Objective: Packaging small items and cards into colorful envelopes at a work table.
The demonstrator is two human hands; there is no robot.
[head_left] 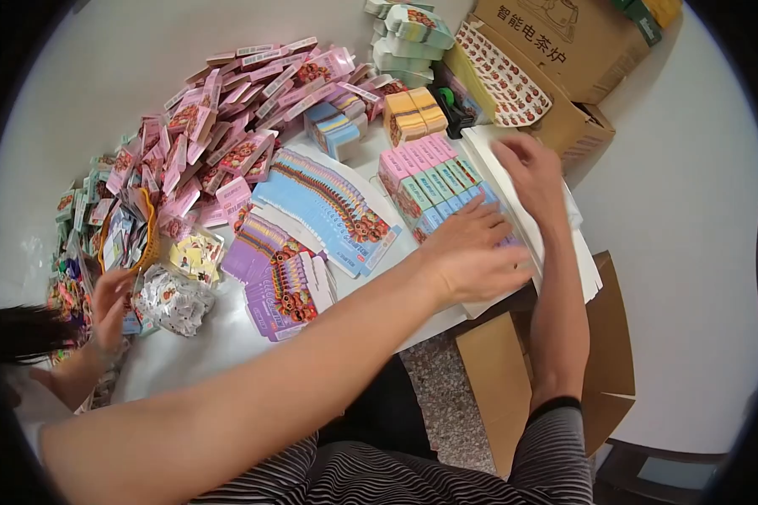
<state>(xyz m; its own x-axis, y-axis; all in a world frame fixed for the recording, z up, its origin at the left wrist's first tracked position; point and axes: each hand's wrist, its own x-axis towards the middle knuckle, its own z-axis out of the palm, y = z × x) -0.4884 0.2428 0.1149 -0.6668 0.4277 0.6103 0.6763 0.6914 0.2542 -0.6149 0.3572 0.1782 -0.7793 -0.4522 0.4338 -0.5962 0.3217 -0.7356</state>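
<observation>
My left hand (472,257) reaches across from the lower left, fingers spread and slightly blurred, over the near end of a block of small printed boxes (434,181) in pink, green and blue rows. Its fingertips appear to touch the blue boxes. My right hand (531,172) is raised at the block's right side, above a stack of long white sheets (577,257). Its fingers are loosely bent, thumb apart, and nothing shows in them. Left of the block lie fanned flat blue cartons (320,206) and fanned purple cartons (282,282).
A heap of pink boxes (219,126) covers the far left. Blue boxes (333,130), orange boxes (414,116) and a tape dispenser (453,114) stand behind. Brown cardboard boxes are at far right (564,50) and near right (497,379). Another person's hand (109,307) is by a yellow-rimmed basket (153,231).
</observation>
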